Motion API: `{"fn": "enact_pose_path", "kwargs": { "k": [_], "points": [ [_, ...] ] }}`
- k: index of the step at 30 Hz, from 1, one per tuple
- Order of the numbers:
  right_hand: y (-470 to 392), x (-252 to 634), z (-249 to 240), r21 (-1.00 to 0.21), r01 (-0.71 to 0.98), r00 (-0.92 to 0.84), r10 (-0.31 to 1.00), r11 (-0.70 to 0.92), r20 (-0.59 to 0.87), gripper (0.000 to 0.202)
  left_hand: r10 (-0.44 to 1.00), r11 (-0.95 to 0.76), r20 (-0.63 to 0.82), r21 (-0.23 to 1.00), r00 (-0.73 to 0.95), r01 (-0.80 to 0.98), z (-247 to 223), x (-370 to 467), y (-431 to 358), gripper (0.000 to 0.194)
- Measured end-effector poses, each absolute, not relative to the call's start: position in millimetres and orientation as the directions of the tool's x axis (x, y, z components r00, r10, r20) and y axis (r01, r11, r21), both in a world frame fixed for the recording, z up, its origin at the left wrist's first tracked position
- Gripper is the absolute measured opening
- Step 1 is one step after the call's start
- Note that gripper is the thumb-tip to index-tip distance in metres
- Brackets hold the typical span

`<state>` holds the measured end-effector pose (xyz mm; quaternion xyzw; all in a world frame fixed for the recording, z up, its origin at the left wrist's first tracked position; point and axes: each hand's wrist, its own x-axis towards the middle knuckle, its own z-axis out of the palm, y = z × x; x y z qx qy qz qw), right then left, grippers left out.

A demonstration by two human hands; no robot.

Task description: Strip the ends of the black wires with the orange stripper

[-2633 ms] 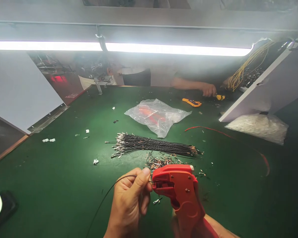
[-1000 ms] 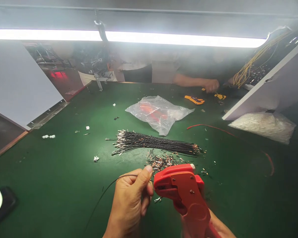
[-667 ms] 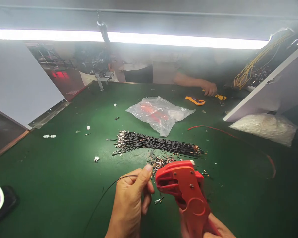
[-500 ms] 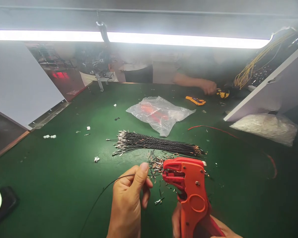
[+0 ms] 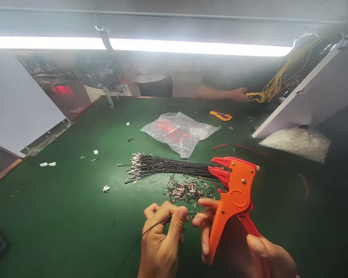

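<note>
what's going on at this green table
The left hand pinches a thin black wire. The right hand holds a red and orange handheld tool, its jaws open and away from that wire. Nearby lie a bundle of black wires and a pile of small scraps. Across the table, another person's hand holds a yellow tool.

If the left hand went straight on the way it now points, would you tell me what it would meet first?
Probably the pile of wire scraps, just beyond the left hand, with the bundle of black wires behind. Height is unclear, so it might pass above both.
</note>
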<state>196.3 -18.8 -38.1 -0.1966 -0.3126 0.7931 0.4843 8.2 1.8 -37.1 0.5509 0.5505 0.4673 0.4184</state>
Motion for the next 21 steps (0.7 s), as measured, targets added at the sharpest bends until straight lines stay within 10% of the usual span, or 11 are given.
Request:
{"fn": "enact_pose_path", "kwargs": {
  "k": [12,17,21],
  "points": [
    [-18.9,199.7,-44.5,-0.776,-0.550,-0.416,0.907,-0.309,-0.066,0.054,0.896,-0.386,0.439,0.844,-0.065,0.373,-42.3,11.5,-2.6,0.029],
    [-9.1,221.5,-40.7,-0.977,0.097,-0.244,0.947,-0.190,-0.208,0.037,0.751,-0.605,0.659,0.653,0.053,0.456,-30.0,0.4,2.6,0.018],
    [-4.7,239.0,-36.2,-0.744,0.657,-0.287,0.952,0.116,-0.105,0.049,0.573,-0.637,0.816,0.504,-0.079,0.584,-17.8,2.6,8.8,0.021]
  ]
}}
